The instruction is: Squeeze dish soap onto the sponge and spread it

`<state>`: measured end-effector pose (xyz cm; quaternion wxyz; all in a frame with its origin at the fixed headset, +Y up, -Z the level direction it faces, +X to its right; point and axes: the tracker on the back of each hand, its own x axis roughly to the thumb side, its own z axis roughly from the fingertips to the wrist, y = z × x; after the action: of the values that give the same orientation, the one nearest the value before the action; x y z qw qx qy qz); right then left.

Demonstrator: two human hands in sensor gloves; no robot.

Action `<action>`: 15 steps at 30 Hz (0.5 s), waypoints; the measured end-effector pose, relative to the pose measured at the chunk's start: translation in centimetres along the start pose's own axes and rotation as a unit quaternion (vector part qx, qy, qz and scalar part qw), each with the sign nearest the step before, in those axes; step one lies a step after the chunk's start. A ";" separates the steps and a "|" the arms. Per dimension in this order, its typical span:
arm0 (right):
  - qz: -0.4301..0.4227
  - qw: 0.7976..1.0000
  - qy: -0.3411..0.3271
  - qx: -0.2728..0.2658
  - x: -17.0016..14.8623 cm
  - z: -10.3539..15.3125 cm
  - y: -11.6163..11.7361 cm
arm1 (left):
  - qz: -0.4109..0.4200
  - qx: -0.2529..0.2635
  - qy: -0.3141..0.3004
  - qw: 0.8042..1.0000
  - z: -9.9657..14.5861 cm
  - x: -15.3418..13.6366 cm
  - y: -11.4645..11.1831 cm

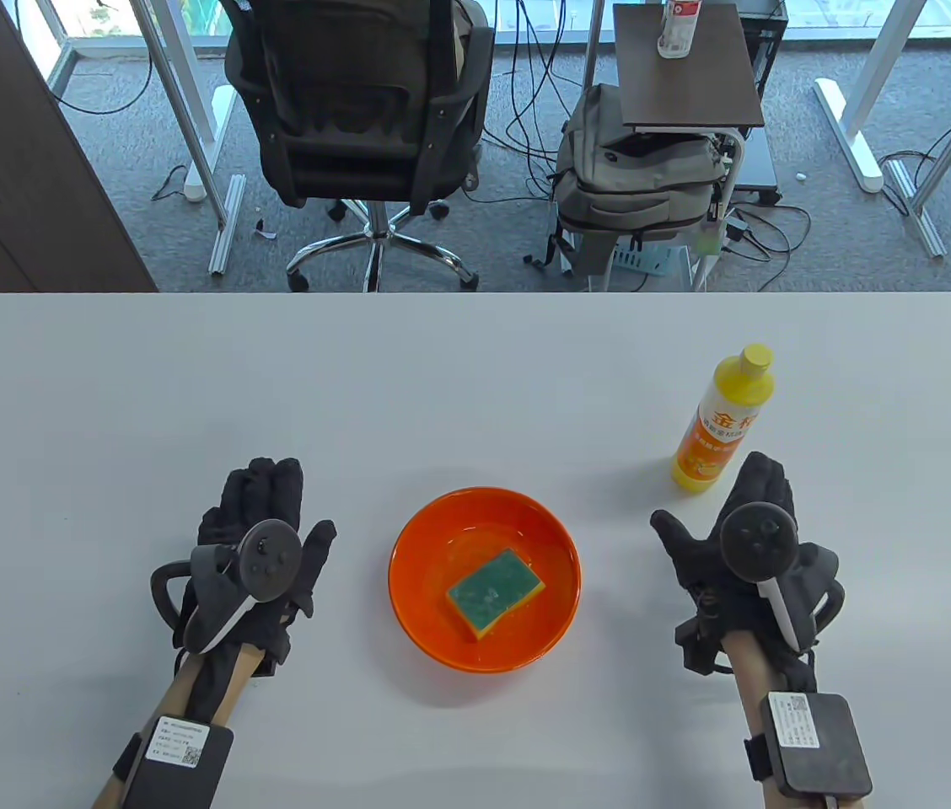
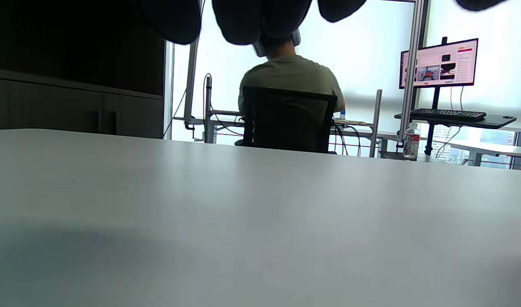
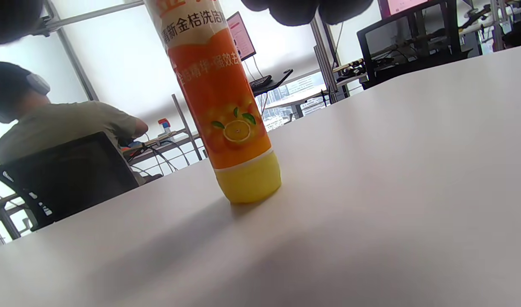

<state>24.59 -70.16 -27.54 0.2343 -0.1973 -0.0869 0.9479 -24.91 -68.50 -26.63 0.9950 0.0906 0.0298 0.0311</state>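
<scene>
A yellow dish soap bottle (image 1: 724, 419) with an orange label stands upright at the right of the white table; the right wrist view shows its lower part (image 3: 226, 111) close ahead. A green-and-yellow sponge (image 1: 494, 591) lies green side up in an orange bowl (image 1: 442, 531) at the table's front middle. My right hand (image 1: 745, 522) lies flat and open just in front of the bottle, not touching it. My left hand (image 1: 260, 522) lies flat and open on the table left of the bowl. Both hands are empty.
The white table (image 1: 189, 404) stretches bare to the far edge. Beyond it stand an office chair (image 1: 357, 109), a grey backpack (image 1: 636, 177) and a small stand with a water bottle (image 1: 678, 29). A seated person (image 2: 290, 85) shows in the wrist views.
</scene>
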 end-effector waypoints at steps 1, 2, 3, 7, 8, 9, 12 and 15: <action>-0.011 1.000 0.009 0.001 0.0 -0.5 0.0 | -0.001 0.000 0.002 1.000 0.0 -0.1 -0.1; -0.025 0.999 0.022 0.001 0.0 -1.3 0.1 | -0.002 0.000 0.004 1.000 -0.1 -0.2 -0.1; -0.036 0.999 0.032 0.004 0.0 -1.9 0.2 | -0.003 -0.002 0.005 1.000 -0.1 -0.2 -0.2; -0.084 0.994 0.076 -0.005 0.0 -4.3 0.9 | -0.002 -0.008 0.009 1.000 -0.2 -0.3 -0.5; -0.095 0.992 0.084 -0.010 0.1 -4.9 1.1 | 0.000 -0.008 0.010 1.000 -0.2 -0.3 -0.5; -0.098 0.991 0.089 -0.005 0.1 -5.4 1.3 | 0.000 -0.008 0.010 1.000 -0.2 -0.3 -0.5; -0.134 0.984 0.118 -0.016 -0.2 -6.8 1.7 | 0.000 -0.008 0.008 1.000 -0.2 -0.4 -0.5; -0.178 0.973 0.146 -0.023 -0.8 -7.8 2.1 | 0.005 -0.011 0.015 1.000 -0.4 -0.7 -0.6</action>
<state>27.64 -71.80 -34.84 0.4053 -0.3198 -0.1072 0.8497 -25.59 -69.02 -27.05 0.9952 0.0792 0.0437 0.0382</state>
